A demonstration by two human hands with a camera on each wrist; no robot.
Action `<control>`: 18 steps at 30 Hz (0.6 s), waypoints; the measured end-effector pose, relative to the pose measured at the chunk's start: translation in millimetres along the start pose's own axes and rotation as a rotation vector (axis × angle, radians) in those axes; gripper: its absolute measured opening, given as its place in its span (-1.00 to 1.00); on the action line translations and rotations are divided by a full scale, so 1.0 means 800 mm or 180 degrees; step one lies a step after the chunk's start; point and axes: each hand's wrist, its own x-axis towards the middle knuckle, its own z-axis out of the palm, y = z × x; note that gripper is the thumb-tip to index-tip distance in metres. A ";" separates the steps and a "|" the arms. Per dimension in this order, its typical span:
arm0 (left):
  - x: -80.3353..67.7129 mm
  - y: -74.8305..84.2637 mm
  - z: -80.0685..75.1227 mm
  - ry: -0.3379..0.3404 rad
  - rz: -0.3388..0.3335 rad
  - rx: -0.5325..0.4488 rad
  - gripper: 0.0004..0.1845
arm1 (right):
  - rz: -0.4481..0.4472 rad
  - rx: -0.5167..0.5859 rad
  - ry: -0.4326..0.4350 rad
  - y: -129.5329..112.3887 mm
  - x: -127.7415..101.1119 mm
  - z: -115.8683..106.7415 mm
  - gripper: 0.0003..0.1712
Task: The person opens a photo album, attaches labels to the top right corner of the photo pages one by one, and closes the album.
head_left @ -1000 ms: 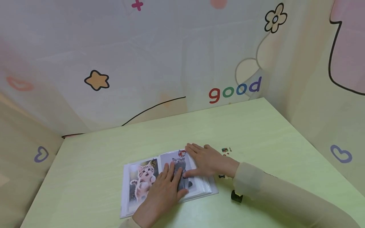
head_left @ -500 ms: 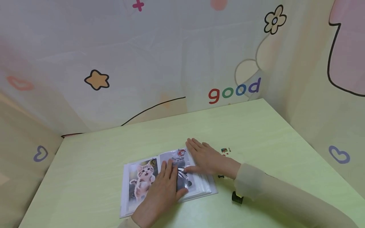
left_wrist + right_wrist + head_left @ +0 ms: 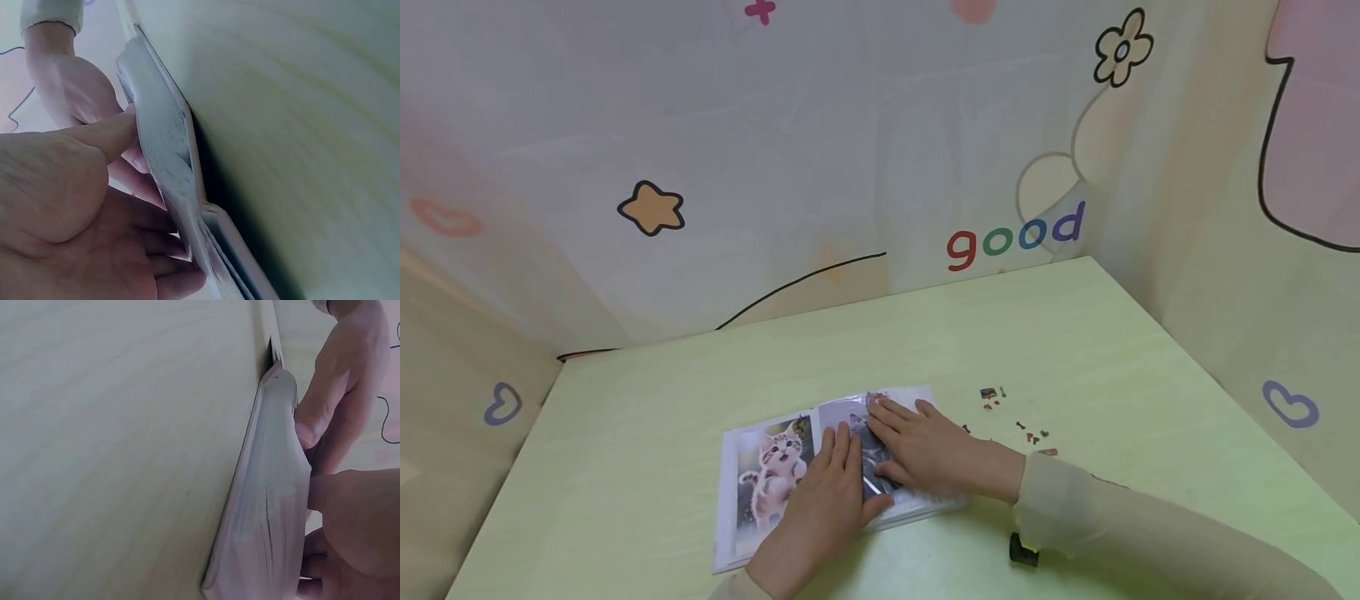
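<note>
A photo album with clear sleeves lies spread on the table. Its left page carries a picture of a kitten; a grey cat picture on the right page is partly covered by the hands. My left hand rests with straight fingers near the album's middle, thumb along the near edge. Flat on the right page lies my right hand, fingers extended over the shiny film. Both wrist views show the thick stack of pages edge-on, with the hands against the page side.
Right of the album, small colourful sticker-like pieces are scattered on the pale green table, with several more closer to the right sleeve. A small black object shows beside that sleeve. Printed cloth walls enclose the table.
My right hand has slid left and toward me, from the right page's outer side onto the grey cat picture. More small pieces show on the right. The left hand stays nearly in place.
</note>
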 end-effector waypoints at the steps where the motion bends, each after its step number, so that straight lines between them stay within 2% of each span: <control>1: 0.000 0.000 0.000 -0.0004 0.0007 0.0010 -0.03 | 0.0004 -0.0030 -0.0005 -0.001 0.001 0.001 -0.21; 6: 0.000 -0.001 0.000 -0.0013 0.0045 0.0078 -0.05 | 0.0059 -0.0072 -0.0090 0.002 0.004 0.001 -0.16; 13: 0.000 -0.001 0.001 0.0009 0.0067 0.0139 -0.05 | 0.0397 0.0058 -0.0269 0.021 0.016 -0.002 0.16; 18: 0.000 -0.001 0.001 -0.0007 0.0039 0.0125 -0.05 | 0.0474 0.0201 -0.0315 0.032 0.024 -0.006 0.30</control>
